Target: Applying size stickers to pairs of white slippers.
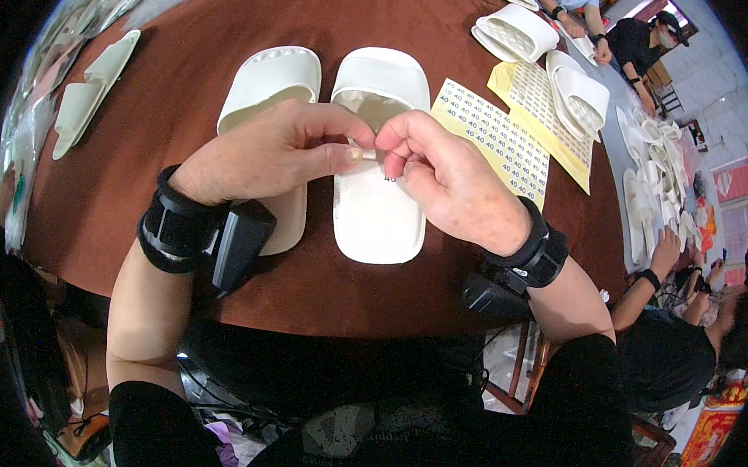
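Over a white slide slipper, my two hands meet with their fingertips close together. My left hand is closed in a thumb-and-index pinch, with a small pale bit at the tips that is too small to name. My right hand is closed too, its fingers curled and hiding whatever they hold. Just under the right fingertips shows a small printed sticker; whether it is on the insole or at the fingers I cannot tell. The matching slipper lies to the left, partly behind my left hand and wrist strap.
Yellow sticker sheets lie to the right, with more white slippers on and behind them. Another slipper lies on its side at left, near clear plastic bags. Co-workers sit at a grey table piled with slippers.
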`<state>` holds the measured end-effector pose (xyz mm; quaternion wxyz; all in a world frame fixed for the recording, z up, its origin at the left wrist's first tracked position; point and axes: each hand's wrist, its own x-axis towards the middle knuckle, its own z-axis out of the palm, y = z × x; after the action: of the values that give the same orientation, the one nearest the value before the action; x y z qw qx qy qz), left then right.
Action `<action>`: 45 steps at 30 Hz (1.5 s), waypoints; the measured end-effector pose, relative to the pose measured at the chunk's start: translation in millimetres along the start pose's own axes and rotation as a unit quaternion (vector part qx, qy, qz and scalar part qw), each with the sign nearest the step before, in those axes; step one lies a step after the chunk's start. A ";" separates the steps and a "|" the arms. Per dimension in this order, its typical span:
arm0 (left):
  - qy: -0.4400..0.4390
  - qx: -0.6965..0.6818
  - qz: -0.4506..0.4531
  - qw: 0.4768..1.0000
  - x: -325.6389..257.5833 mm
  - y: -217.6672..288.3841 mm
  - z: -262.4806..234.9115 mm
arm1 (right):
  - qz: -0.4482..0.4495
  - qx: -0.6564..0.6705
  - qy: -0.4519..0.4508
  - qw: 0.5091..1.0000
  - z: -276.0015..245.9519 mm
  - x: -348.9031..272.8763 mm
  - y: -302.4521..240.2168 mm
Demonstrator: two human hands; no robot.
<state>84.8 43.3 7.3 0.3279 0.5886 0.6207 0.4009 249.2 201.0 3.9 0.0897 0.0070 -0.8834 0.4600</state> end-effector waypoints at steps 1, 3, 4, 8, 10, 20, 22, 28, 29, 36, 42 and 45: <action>-0.019 -0.005 -0.040 0.999 -0.3 1.1 -0.8 | 0.004 -0.003 0.003 1.000 0.2 -0.3 0.1; -0.020 -0.016 -0.040 0.999 0.0 2.5 -0.4 | -0.004 -0.017 0.007 1.000 0.2 -1.2 0.0; -0.020 -0.027 -0.040 0.999 -0.2 3.0 -0.5 | -0.017 -0.039 0.012 0.999 0.4 -1.4 -0.3; -0.014 -0.009 -0.028 0.999 -0.9 3.9 -0.3 | -0.020 -0.058 0.018 0.998 1.5 -1.2 -1.0; -0.012 -0.005 -0.046 0.999 -1.1 4.1 -0.1 | -0.026 -0.070 0.019 0.997 0.8 -0.6 -1.1; -0.011 -0.030 -0.058 0.998 -1.5 6.6 1.0 | -0.024 -0.015 0.005 1.000 -3.3 -0.1 -0.4; 0.011 -0.070 -0.057 0.996 -2.6 7.4 1.4 | -0.045 -0.039 0.057 0.997 -5.5 0.7 -0.3; 0.102 -0.125 -0.008 0.987 -3.4 9.5 -6.1 | -0.036 -0.013 0.037 0.999 -5.4 -1.9 -0.4; 0.121 -0.116 0.024 0.986 -3.5 10.0 -9.3 | -0.028 -0.017 0.039 0.999 -6.4 -1.7 1.1; 0.248 -0.211 0.029 0.945 -10.3 9.9 -33.6 | -0.046 0.038 0.131 0.990 -11.2 4.6 11.0; 0.306 -0.230 0.057 0.922 -17.8 -5.5 -63.2 | -0.014 0.111 0.133 0.985 -14.9 2.3 -4.0; 0.363 -0.171 -0.037 0.915 -17.0 -17.4 -69.0 | -0.024 0.092 0.127 0.987 -12.1 -0.7 -17.2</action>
<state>17.5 18.9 22.8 0.1904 0.3142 0.6399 0.6749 253.3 200.9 24.5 0.2113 -0.0226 -0.8181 0.5343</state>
